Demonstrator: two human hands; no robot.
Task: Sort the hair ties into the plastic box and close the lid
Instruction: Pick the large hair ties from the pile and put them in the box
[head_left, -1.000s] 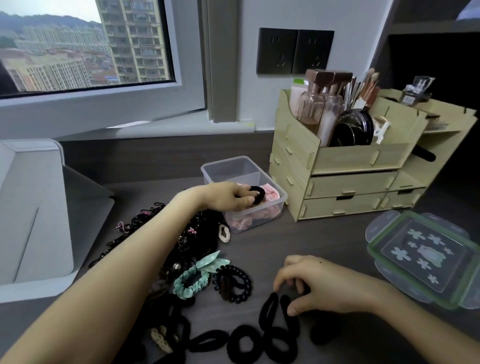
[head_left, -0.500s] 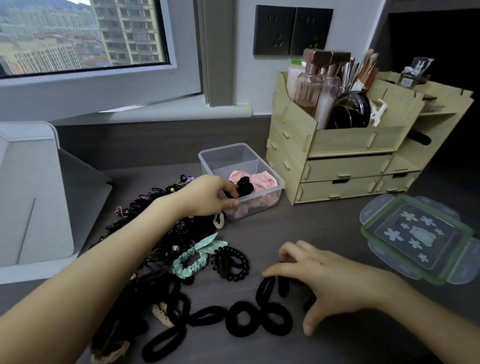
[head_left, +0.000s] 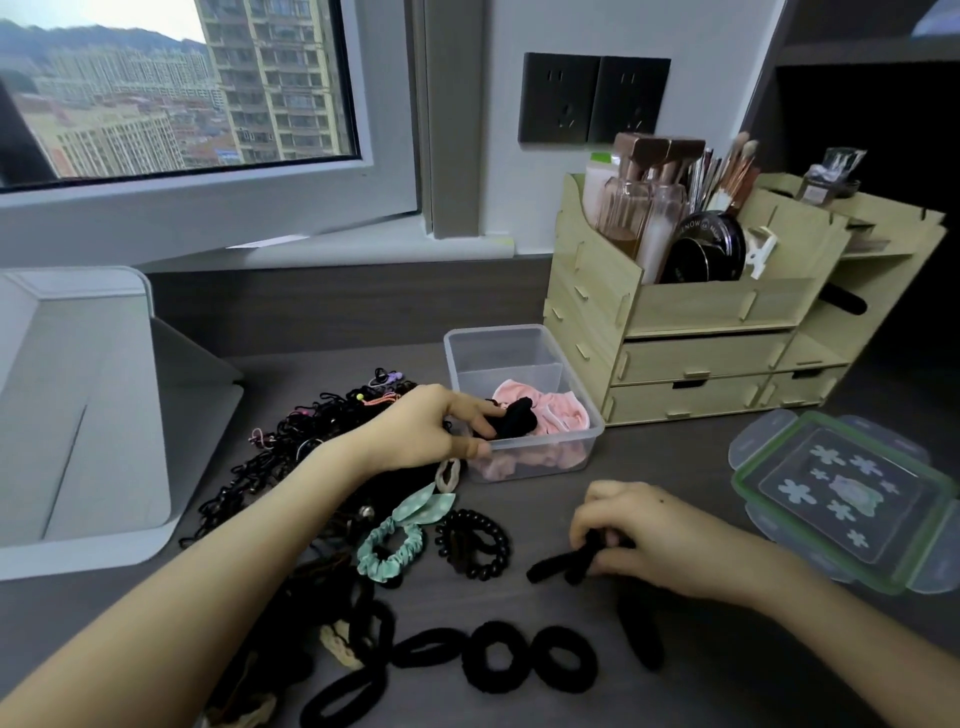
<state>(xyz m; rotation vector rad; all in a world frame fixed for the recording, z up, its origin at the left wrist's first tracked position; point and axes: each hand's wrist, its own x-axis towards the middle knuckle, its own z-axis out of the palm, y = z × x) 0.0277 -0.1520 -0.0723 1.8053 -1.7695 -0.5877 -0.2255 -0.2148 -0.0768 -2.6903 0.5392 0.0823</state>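
Observation:
The clear plastic box (head_left: 519, 332) stands open mid-desk, holding pink scrunchies (head_left: 553, 413) with a black hair tie (head_left: 517, 422) on top. My left hand (head_left: 426, 428) is at the box's near-left rim. Its fingertips touch that tie and its thumb lies outside the wall, fingers apart. Further forward, my right hand (head_left: 660, 540) is pinched on a bunch of black hair ties (head_left: 558, 564) just above the desk. The green-rimmed lid (head_left: 841, 493) lies flat at the right. More ties lie loose on the desk: a green scrunchie (head_left: 397, 538), a black bead tie (head_left: 472, 540) and black loops (head_left: 498, 657).
A tangled heap of thin black ties (head_left: 291, 457) spreads under my left forearm. A wooden cosmetics organiser (head_left: 701, 322) stands right behind the box. At the left sits a white folding stand (head_left: 78, 415). The window sill and wall close off the back.
My left hand carried a black tie over the box and lowered it onto the pink scrunchies. My right hand closed on black ties near the front and lifted them slightly.

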